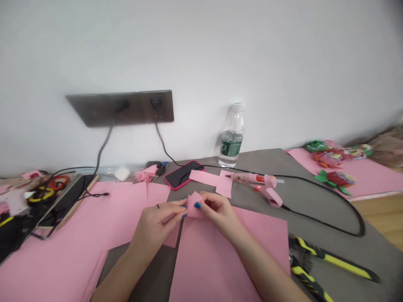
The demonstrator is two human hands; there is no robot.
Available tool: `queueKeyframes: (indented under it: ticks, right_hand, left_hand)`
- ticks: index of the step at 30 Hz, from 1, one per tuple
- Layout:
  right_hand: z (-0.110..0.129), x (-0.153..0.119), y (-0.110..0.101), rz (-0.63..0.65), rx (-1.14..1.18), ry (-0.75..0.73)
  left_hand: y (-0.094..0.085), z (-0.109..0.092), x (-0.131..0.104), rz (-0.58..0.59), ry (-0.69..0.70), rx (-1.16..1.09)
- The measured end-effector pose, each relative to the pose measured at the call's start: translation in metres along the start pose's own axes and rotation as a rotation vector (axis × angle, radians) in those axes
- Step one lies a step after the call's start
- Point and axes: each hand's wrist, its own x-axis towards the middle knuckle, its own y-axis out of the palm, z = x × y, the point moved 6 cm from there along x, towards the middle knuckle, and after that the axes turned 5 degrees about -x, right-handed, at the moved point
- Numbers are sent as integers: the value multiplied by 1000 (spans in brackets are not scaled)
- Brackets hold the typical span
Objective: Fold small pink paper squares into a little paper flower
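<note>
A small folded piece of pink paper (193, 204) is pinched between both hands, just above a large pink sheet (217, 256). My left hand (162, 218) grips its left side with thumb and fingers. On the right side, the thumb of my right hand (217, 209) presses the paper against curled fingers. Beyond the hands lie cut pink paper strips (204, 178). The nozzle of a pink hot glue gun (260, 180) rests over one of the pieces, and a small red light glows on its body.
A pink-cased phone (182, 174) and a water bottle (231, 136) stand near the wall. The glue gun's black cable (327, 226) loops to the right. Yellow-black pliers (333, 262) lie front right. Paper flowers (336, 178) sit far right; another phone (67, 201) and pink sheets (63, 260) lie left.
</note>
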Motion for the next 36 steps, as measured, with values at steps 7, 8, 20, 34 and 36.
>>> queueKeyframes:
  ticks: [7,8,20,34,36]
  right_hand:
    - [-7,-1,-17,-240,90,25]
    - [-8,0,-17,-238,89,29]
    - [1,-2,3,-4,11,36]
    - [4,-1,-8,-110,30,-45]
    - [5,-2,-10,-139,-22,-56]
  left_hand:
    - [-17,-2,6,-127,-41,77]
    - [-18,0,7,-132,-71,49]
    - [11,7,2,52,-209,-262]
    - [1,-6,6,44,-108,-153]
    - [0,-7,5,62,-97,-103]
